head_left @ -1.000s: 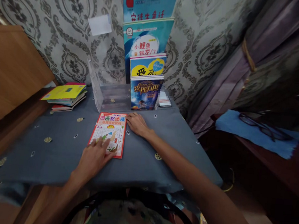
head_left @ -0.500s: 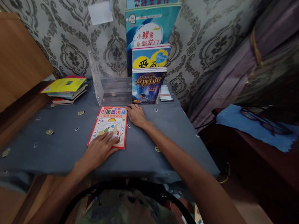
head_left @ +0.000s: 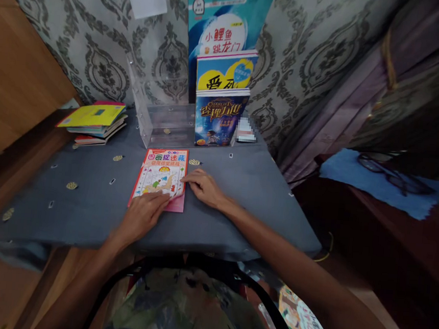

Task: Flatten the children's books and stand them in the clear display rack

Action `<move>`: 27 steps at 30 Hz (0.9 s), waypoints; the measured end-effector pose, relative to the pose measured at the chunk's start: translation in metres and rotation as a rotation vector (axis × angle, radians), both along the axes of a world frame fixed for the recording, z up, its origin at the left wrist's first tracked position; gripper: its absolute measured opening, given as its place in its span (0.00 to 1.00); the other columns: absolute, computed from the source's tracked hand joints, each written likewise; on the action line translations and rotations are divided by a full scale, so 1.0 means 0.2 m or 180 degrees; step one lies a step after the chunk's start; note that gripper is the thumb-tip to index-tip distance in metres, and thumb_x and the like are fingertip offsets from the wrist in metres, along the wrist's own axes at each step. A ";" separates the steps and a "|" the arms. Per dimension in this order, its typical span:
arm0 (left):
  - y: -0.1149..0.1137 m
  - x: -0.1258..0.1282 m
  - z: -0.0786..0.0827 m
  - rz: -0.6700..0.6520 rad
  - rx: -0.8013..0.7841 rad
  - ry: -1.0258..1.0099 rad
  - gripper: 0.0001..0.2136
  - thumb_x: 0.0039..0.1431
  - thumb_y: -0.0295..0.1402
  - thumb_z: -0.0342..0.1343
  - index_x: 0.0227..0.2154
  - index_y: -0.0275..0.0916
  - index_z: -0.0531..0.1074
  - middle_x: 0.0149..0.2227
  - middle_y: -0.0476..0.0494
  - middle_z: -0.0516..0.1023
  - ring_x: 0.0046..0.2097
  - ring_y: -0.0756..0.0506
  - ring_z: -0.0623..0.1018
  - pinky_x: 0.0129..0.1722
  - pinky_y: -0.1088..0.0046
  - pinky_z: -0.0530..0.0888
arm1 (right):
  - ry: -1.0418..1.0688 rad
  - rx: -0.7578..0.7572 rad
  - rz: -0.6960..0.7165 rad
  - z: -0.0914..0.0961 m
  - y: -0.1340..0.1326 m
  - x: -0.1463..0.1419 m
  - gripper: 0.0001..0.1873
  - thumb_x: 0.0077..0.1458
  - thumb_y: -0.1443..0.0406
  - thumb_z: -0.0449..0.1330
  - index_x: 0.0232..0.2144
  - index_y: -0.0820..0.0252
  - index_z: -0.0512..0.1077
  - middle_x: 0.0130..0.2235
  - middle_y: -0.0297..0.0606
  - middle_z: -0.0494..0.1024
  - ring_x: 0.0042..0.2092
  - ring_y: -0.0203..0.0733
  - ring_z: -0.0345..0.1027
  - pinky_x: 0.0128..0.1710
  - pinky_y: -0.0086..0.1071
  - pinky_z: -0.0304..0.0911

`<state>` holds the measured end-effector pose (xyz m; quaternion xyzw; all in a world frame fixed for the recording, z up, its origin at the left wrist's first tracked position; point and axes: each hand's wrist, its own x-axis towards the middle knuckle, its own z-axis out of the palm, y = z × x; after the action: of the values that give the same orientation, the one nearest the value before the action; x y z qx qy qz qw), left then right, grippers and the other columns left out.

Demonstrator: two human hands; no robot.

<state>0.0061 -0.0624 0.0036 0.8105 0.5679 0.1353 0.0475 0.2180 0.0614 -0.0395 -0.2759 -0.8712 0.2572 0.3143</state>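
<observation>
A thin picture book (head_left: 159, 172) with a red border and a drawn cover lies flat on the cloth-covered table. Its lower right cover corner is bent up, baring a pink page beneath. My left hand (head_left: 147, 211) rests across the book's lower part, its closed fingers at the lifted corner. At the book's right edge is my right hand (head_left: 205, 188), thumb and forefinger drawn together on the cover's edge. Just behind the book stands a clear acrylic rack (head_left: 168, 139), with a blue book (head_left: 217, 121) upright at its right side.
Taller upright books (head_left: 232, 17) stand behind the blue one. A stack of books (head_left: 96, 118) lies at the table's back left. To the right, glasses (head_left: 395, 175) rest on a blue cloth (head_left: 346, 168). Another colourful book (head_left: 306, 315) shows below the table's front edge.
My right hand has moved from the book's top right corner down to its right edge. The lower right cover corner has been lifted at my left fingers, and the pink page now shows.
</observation>
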 end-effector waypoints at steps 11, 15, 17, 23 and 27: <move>-0.02 0.00 -0.02 -0.0136 0.0066 -0.0053 0.15 0.71 0.34 0.46 0.52 0.43 0.76 0.54 0.43 0.80 0.58 0.42 0.77 0.56 0.60 0.75 | 0.0296 -0.0219 0.0315 0.06 -0.15 -0.01 0.14 0.63 0.69 0.55 0.45 0.58 0.79 0.42 0.42 0.83 0.44 0.42 0.73 0.47 0.38 0.68; -0.03 0.01 -0.05 -0.0189 0.0190 -0.0053 0.14 0.71 0.33 0.47 0.48 0.42 0.77 0.54 0.42 0.80 0.57 0.42 0.77 0.57 0.59 0.75 | 0.0112 0.0106 0.0511 0.08 -0.24 0.04 0.13 0.63 0.68 0.56 0.46 0.60 0.78 0.42 0.44 0.82 0.47 0.44 0.72 0.50 0.41 0.67; -0.02 0.01 -0.05 -0.0156 0.0207 -0.0043 0.14 0.71 0.33 0.47 0.47 0.42 0.78 0.53 0.42 0.80 0.56 0.42 0.78 0.56 0.60 0.75 | -0.0073 0.0273 0.0558 0.08 -0.29 0.07 0.13 0.64 0.68 0.56 0.46 0.59 0.78 0.44 0.43 0.82 0.49 0.45 0.71 0.52 0.42 0.67; 0.03 0.04 0.02 -0.0261 0.0135 0.0171 0.14 0.71 0.32 0.45 0.45 0.40 0.77 0.49 0.42 0.81 0.51 0.43 0.78 0.56 0.60 0.73 | -0.0487 0.0707 0.0495 0.05 -0.37 0.09 0.14 0.65 0.67 0.56 0.50 0.57 0.77 0.52 0.45 0.80 0.56 0.48 0.69 0.54 0.47 0.67; 0.16 0.07 0.02 -0.0445 0.0062 0.0446 0.14 0.70 0.32 0.46 0.52 0.37 0.73 0.55 0.39 0.77 0.56 0.40 0.74 0.57 0.59 0.71 | -0.0651 0.1003 0.0372 0.05 -0.40 0.09 0.16 0.65 0.68 0.54 0.52 0.59 0.75 0.53 0.45 0.79 0.56 0.49 0.69 0.53 0.47 0.68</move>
<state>0.0196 -0.0301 0.0074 0.8561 0.5105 0.0802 0.0090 0.2364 -0.0190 -0.0303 -0.1969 -0.9426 0.1061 0.2479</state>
